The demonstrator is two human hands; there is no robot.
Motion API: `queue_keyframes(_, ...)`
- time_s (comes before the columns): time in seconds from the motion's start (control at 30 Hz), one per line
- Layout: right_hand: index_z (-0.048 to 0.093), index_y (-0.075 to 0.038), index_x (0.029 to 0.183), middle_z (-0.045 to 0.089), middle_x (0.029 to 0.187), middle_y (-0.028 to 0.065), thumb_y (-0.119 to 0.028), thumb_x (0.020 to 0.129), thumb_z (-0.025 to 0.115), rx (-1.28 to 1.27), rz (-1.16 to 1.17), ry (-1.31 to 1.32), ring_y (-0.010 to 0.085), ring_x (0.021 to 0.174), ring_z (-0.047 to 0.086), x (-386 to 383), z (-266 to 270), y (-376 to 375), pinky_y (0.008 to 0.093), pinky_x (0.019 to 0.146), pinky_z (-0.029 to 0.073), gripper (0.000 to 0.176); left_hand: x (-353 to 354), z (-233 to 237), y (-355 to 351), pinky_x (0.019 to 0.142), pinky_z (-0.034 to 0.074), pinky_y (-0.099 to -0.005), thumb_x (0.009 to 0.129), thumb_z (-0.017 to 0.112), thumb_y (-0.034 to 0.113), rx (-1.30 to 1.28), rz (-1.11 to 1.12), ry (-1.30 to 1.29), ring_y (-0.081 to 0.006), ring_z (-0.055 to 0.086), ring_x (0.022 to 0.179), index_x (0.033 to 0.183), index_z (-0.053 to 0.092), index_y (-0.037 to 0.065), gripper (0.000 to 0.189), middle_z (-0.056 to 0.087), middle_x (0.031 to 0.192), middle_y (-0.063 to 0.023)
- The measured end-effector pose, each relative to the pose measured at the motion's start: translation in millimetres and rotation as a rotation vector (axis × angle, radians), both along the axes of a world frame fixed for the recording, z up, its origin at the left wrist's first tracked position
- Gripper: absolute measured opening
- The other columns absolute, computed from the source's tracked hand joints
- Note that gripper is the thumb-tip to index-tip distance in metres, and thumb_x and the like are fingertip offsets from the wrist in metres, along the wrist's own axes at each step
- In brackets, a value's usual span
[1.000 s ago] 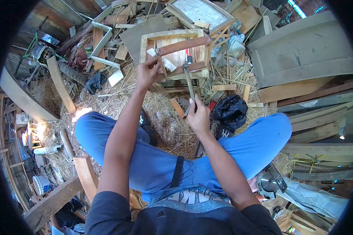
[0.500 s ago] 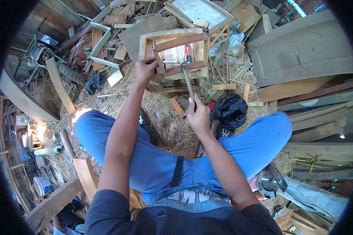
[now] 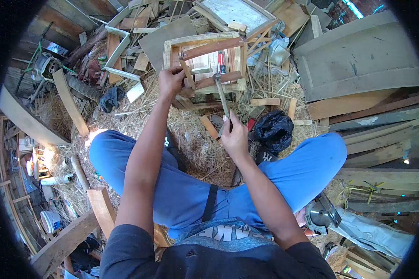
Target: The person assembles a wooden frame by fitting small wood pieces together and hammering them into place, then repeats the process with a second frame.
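My right hand (image 3: 234, 135) is closed around the handle of a hammer (image 3: 223, 96). The hammer's head lies against the near rail of a reddish-brown wooden frame (image 3: 212, 48). At the frame's left end, my left hand (image 3: 171, 82) has its fingers closed on the short crosspiece (image 3: 186, 70); part of the grip is hidden. Underneath is a pale box-like wooden piece (image 3: 169, 49) with a raised rim. A red-and-black handled tool (image 3: 221, 63) lies inside it, and a light strip shows beside my left fingers.
A black plastic bag (image 3: 273, 131) sits right of the hammer, near my foot. Straw and wood offcuts (image 3: 265, 102) cover the ground. Large panels (image 3: 358, 56) and stacked boards lean at right. A circular saw (image 3: 320, 216) rests beside my right leg.
The crosspiece at my left hand has turned and now leans more visibly. My left fingers have shifted slightly with it. The hammer stays nearly in place.
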State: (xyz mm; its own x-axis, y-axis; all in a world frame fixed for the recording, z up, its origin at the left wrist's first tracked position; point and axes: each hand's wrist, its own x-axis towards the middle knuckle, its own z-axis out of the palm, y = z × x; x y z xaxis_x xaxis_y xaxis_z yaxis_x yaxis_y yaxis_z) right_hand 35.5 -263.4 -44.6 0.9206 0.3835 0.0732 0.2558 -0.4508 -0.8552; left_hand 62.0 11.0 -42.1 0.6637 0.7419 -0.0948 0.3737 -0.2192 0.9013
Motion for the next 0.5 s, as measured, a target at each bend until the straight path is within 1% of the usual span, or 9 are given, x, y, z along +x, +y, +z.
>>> queue_keyframes(0.07,0.062,0.001,0.124,0.064,0.076,0.0303,-0.013,0.096,0.06,-0.017,-0.003,0.018,0.0461,0.074,0.067,0,4,0,0.0519,0.061,0.051,0.032,0,-1,1,0.067,0.054,-0.0285,0.084,0.08,0.024,-0.013,-0.002,0.009,-0.0115,0.069,0.073,0.106,0.077,-0.002,0.034,0.077,0.086,-0.0089)
queue_keyframes(0.2,0.062,-0.001,0.125,0.065,0.076,0.0297,-0.013,0.096,0.06,0.024,-0.012,0.061,0.0458,0.073,0.067,-2,2,0,0.0521,0.061,0.051,0.032,-2,6,-2,0.066,0.053,-0.0288,0.085,0.079,0.022,0.024,-0.02,0.033,-0.0111,0.068,0.073,0.103,0.077,-0.003,0.031,0.076,0.084,-0.0086)
queue_keyframes(0.27,0.062,0.0,0.125,0.065,0.077,0.0296,-0.013,0.096,0.06,0.005,-0.014,0.035,0.0461,0.074,0.067,-1,2,1,0.052,0.062,0.051,0.032,0,2,-2,0.063,0.052,-0.0291,0.085,0.078,0.019,0.014,0.008,-0.03,-0.0103,0.065,0.069,0.093,0.076,-0.003,0.024,0.074,0.081,-0.0056)
queue_keyframes(0.3,0.062,0.0,0.125,0.065,0.077,0.0296,-0.013,0.096,0.06,0.006,-0.014,0.035,0.0461,0.074,0.067,-1,1,1,0.052,0.062,0.051,0.032,1,-2,0,0.063,0.052,-0.0291,0.085,0.078,0.019,0.014,0.008,-0.03,-0.0103,0.065,0.069,0.093,0.076,-0.003,0.024,0.074,0.081,-0.0056)
queue_keyframes(0.37,0.062,0.001,0.125,0.065,0.077,0.0299,-0.014,0.096,0.06,0.002,-0.019,0.016,0.0466,0.075,0.067,-1,-3,1,0.0522,0.063,0.051,0.033,2,-9,3,0.06,0.05,-0.0281,0.084,0.079,0.014,-0.053,-0.001,-0.184,-0.0088,0.062,0.065,0.082,0.07,0.0,0.017,0.069,0.075,-0.0018)
queue_keyframes(0.4,0.062,0.001,0.125,0.065,0.077,0.0299,-0.014,0.096,0.06,0.003,-0.018,0.016,0.0466,0.075,0.067,-1,-4,1,0.0522,0.063,0.051,0.033,1,-10,2,0.06,0.05,-0.0281,0.084,0.079,0.014,-0.052,-0.001,-0.184,-0.0088,0.062,0.065,0.082,0.07,0.0,0.017,0.069,0.075,-0.0018)
queue_keyframes(0.47,0.063,0.003,0.125,0.065,0.078,0.0303,-0.015,0.096,0.06,0.014,-0.011,0.038,0.047,0.075,0.067,-1,-5,0,0.0522,0.063,0.052,0.033,1,-12,2,0.06,0.049,-0.0263,0.084,0.078,0.01,-0.104,-0.017,-0.252,-0.0081,0.061,0.065,0.077,0.064,0.003,0.018,0.065,0.072,0.0005)
queue_keyframes(0.5,0.063,0.003,0.125,0.065,0.078,0.0303,-0.015,0.096,0.06,0.014,-0.011,0.037,0.047,0.075,0.067,-1,-2,1,0.0522,0.063,0.052,0.033,1,-15,3,0.06,0.049,-0.0263,0.084,0.078,0.01,-0.103,-0.017,-0.253,-0.0081,0.061,0.065,0.077,0.064,0.003,0.018,0.065,0.072,0.0005)
